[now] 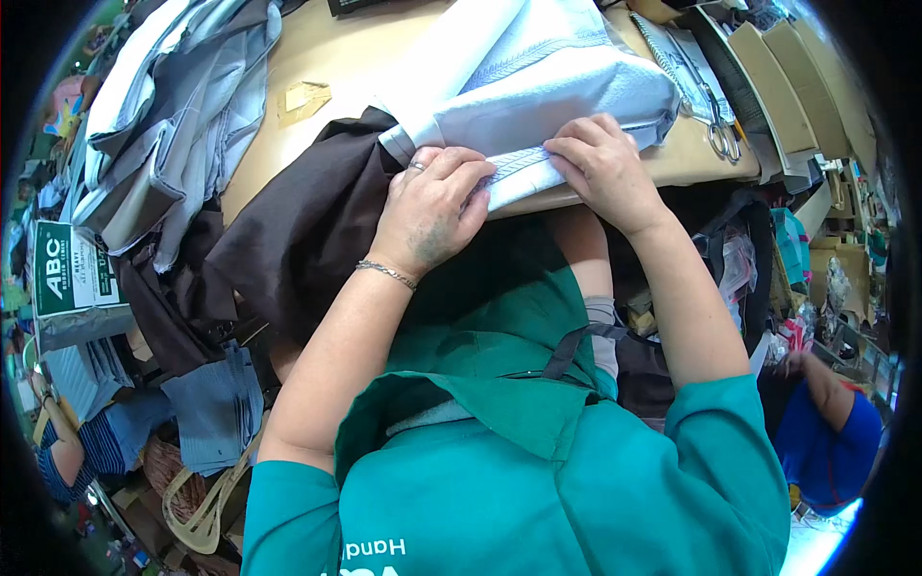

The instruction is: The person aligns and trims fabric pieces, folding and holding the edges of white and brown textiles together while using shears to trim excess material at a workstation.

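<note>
A white cloth with bluish embroidered bands lies across the front of the table, its near edge folded into a narrow strip. My left hand has its fingers curled closed on the left part of that strip, beside a stitched white band. Farther right, my right hand pinches the same folded edge between thumb and fingers. The fingertips of both hands press on the cloth, with a short patterned stretch between them. Dark brown fabric is bunched left of my left hand and hangs over the table edge.
Scissors and a spiral notebook lie at the table's right, next to cardboard pieces. Grey and white garments are piled at the left. Blue-grey cloth pieces are stacked below. Other people sit at both sides.
</note>
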Action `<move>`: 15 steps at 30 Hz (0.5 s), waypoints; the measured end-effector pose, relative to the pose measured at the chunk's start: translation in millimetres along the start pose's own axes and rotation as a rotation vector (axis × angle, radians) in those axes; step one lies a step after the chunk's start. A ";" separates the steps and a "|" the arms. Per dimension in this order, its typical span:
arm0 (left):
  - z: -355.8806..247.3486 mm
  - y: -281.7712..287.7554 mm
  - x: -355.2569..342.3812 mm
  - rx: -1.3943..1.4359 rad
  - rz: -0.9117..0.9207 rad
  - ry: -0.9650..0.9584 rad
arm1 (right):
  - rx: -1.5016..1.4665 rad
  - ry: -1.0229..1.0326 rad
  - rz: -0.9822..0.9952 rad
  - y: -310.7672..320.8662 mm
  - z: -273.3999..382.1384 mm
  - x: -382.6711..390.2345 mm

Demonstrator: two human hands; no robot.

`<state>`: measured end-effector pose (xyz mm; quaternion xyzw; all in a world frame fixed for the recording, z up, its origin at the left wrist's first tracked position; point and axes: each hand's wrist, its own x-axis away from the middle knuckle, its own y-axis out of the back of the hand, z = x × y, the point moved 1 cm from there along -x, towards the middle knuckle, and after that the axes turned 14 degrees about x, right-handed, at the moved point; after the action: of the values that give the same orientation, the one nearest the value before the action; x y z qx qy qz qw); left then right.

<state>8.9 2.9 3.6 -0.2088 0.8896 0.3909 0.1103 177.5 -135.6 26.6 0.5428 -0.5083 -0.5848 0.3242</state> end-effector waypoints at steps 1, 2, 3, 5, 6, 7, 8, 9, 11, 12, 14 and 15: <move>-0.2 -1.0 -2.8 0.006 -0.011 0.013 | -0.008 0.049 0.004 0.2 -0.8 -3.6; -1.7 -2.0 -5.5 0.012 -0.023 0.025 | -0.015 0.099 0.007 0.1 -1.9 -7.0; -7.6 -2.1 -7.8 -0.058 -0.011 0.053 | -0.004 0.134 0.021 -0.4 -2.7 -8.5; -22.5 -3.8 -15.0 -0.199 0.014 0.110 | 0.019 0.203 0.047 -4.1 -4.7 -9.4; -22.8 -9.2 -17.3 -0.191 -0.029 0.050 | 0.040 0.232 0.043 -5.3 -5.0 -10.5; -21.5 -13.1 -18.7 -0.193 -0.049 0.037 | 0.054 0.239 0.045 -4.1 -4.4 -12.6; -20.0 -16.6 -20.1 -0.195 -0.068 0.023 | 0.068 0.245 0.047 -2.5 -2.6 -15.2; -18.7 -21.0 -20.0 -0.192 -0.075 0.014 | 0.075 0.245 0.059 -4.1 -0.5 -14.3; -14.5 -20.9 -20.1 -0.114 -0.079 0.056 | 0.089 0.227 0.088 -8.4 -2.1 -18.7; -13.6 -18.9 -20.0 -0.102 -0.078 0.069 | 0.092 0.220 0.099 -10.3 -2.3 -21.2; -13.8 -17.9 -20.0 -0.077 -0.053 0.121 | 0.083 0.208 0.091 -12.9 -1.5 -21.5; -12.9 -17.5 -19.9 -0.072 -0.054 0.118 | 0.081 0.203 0.084 -13.1 -1.5 -22.4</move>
<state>34.2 -11.7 8.0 -0.2594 0.8740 0.4064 0.0606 185.7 -111.5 21.2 0.5900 -0.5184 -0.4915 0.3762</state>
